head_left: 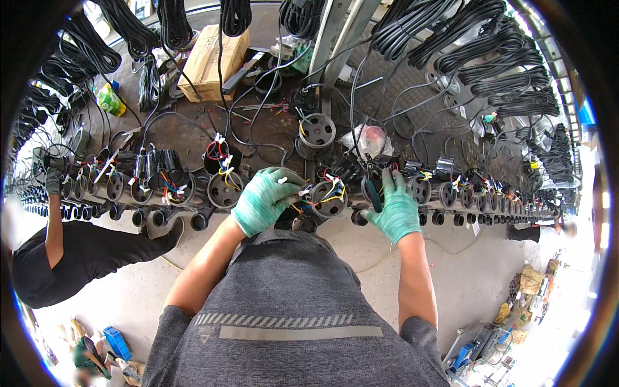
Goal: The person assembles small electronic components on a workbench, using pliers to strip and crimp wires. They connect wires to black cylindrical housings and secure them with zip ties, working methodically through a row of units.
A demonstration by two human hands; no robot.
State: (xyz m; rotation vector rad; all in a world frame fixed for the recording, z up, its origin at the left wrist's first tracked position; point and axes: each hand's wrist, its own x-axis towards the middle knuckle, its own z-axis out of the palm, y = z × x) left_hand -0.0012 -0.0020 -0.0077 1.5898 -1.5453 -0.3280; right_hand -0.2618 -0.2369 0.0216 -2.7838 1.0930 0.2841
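Left green-gloved hand (265, 201) pinches a white connector (304, 192), right green-gloved hand (394, 208) grips a dark-handled tool (372, 193). Round black housing (331, 208)'s between them; careless tugging might yank thin coloured wires (335, 187) loose.

A box (215, 64) sits angled up top, green packet (111, 99) off to its left, metal post (327, 39) rising right; down below, blue crate (117, 343) left, cart (480, 351) right!

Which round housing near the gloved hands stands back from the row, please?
The grey housing beside the plastic bag; it sits farther back, while the others line the front.
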